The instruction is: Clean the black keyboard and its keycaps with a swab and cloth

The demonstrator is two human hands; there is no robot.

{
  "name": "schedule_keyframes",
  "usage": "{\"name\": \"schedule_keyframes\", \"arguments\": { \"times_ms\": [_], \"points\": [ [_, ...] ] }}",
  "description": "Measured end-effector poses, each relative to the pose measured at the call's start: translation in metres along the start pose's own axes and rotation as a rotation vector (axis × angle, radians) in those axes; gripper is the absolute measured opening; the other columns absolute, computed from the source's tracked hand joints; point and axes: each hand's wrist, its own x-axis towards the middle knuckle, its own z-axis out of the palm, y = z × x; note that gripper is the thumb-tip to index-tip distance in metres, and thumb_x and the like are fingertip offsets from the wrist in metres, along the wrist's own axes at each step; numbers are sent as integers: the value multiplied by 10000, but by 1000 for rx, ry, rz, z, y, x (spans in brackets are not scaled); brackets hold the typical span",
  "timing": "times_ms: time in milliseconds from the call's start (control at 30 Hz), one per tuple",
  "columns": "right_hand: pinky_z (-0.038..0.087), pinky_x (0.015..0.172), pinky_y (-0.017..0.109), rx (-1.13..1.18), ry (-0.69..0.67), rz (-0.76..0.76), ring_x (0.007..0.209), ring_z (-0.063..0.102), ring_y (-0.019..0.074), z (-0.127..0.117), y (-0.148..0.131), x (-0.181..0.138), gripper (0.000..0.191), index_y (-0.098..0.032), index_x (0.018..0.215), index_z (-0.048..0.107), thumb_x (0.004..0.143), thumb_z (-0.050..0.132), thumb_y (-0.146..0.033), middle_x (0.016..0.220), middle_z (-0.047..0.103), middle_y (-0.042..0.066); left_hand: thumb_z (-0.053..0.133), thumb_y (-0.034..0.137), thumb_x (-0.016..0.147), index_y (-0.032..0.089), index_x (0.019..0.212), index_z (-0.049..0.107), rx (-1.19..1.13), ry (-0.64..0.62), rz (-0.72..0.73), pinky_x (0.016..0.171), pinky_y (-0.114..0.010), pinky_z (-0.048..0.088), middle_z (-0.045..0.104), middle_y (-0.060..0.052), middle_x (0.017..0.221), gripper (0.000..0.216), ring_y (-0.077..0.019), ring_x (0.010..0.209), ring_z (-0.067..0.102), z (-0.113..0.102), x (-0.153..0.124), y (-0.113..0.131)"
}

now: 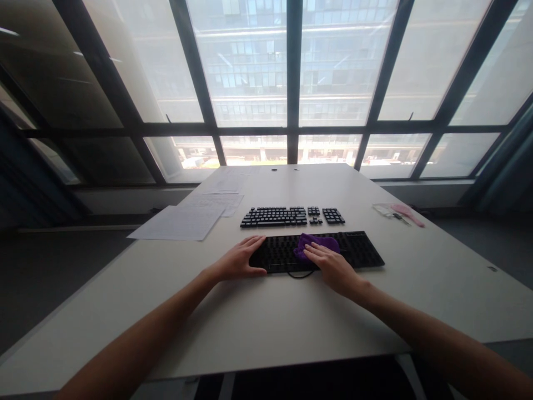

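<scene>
A black keyboard (277,253) lies across the white table in front of me; its keycaps look taken off. My left hand (237,258) holds its left end, thumb at the near edge and fingers at the far edge. Under the fingers of my right hand (333,266) is a crumpled purple cloth (322,241), pressed onto the keyboard right of its middle. Part of the keyboard is hidden beneath the cloth. Just beyond it, loose keycaps (275,216) are laid out in keyboard order, in several groups. A black cable (300,275) loops out at the near edge.
Paper sheets (179,223) lie on the left of the white table (258,328). To the right are a pink item (406,213) and a small clear bag (383,210), whose contents I cannot make out. Large windows (250,66) stand behind the table's far edge.
</scene>
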Motion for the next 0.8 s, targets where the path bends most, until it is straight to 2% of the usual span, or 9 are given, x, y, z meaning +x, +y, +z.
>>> {"name": "schedule_keyframes", "arguments": {
  "times_ms": [133, 200, 333, 433, 533, 600, 700, 800],
  "points": [
    [348, 1155, 398, -5, 5, -27, 1389, 403, 212, -7, 4, -30, 759, -164, 1396, 527, 709, 378, 121, 1457, 494, 78, 661, 676, 736, 202, 1533, 254, -4, 4, 3, 1176, -451, 278, 317, -126, 1557, 1013, -335, 1430, 278, -1, 0, 1],
    [361, 1146, 387, 17, 19, 21, 1365, 440, 202, -11, 9, -36, 750, -185, 1377, 551, 712, 381, 117, 1433, 524, 63, 657, 679, 738, 195, 1532, 255, -3, 3, 3, 1177, -450, 276, 317, -132, 1556, 1013, -336, 1429, 280, -1, 0, 1],
    [438, 1077, 370, 75, 155, 222, 1274, 548, 210, -25, 15, -22, 628, -219, 1362, 565, 818, 385, 37, 1368, 592, 44, 660, 676, 735, 200, 1532, 252, -4, -6, 6, 1177, -454, 275, 314, -131, 1557, 1014, -338, 1428, 281, -1, 1, 1],
    [470, 1033, 361, 107, 254, 275, 1219, 594, 227, -29, 6, 1, 563, -235, 1347, 574, 855, 408, -18, 1323, 630, 44, 668, 666, 732, 197, 1531, 255, -2, -5, 7, 1174, -456, 281, 312, -135, 1556, 1015, -341, 1427, 285, -3, 1, 0],
    [427, 1078, 332, 151, 238, 141, 1287, 534, 198, -18, -13, 18, 607, -216, 1349, 572, 825, 385, 26, 1378, 587, 44, 690, 651, 716, 189, 1529, 260, 9, -11, 8, 1163, -452, 303, 328, -145, 1546, 1030, -347, 1415, 308, -6, 0, -6],
    [350, 1142, 344, 143, 152, 19, 1360, 449, 195, -4, -23, 23, 678, -172, 1351, 574, 750, 382, 78, 1415, 548, 71, 702, 647, 701, 191, 1527, 270, 27, -16, -1, 1155, -461, 314, 340, -147, 1539, 1038, -358, 1406, 323, -9, -3, -12],
    [300, 1173, 402, 97, 30, -89, 1424, 343, 216, 14, -30, 18, 791, -153, 1393, 525, 652, 409, 99, 1475, 474, 92, 703, 652, 692, 200, 1530, 265, 43, -32, -13, 1147, -470, 322, 343, -147, 1539, 1047, -368, 1398, 337, -13, -6, -21],
    [302, 1174, 396, 81, -8, -130, 1430, 330, 207, 15, -25, 3, 793, -147, 1404, 511, 657, 404, 96, 1483, 464, 89, 693, 657, 699, 204, 1539, 241, 36, -50, -17, 1146, -456, 326, 334, -146, 1542, 1055, -363, 1395, 344, -15, -8, -23]
  ]
}}
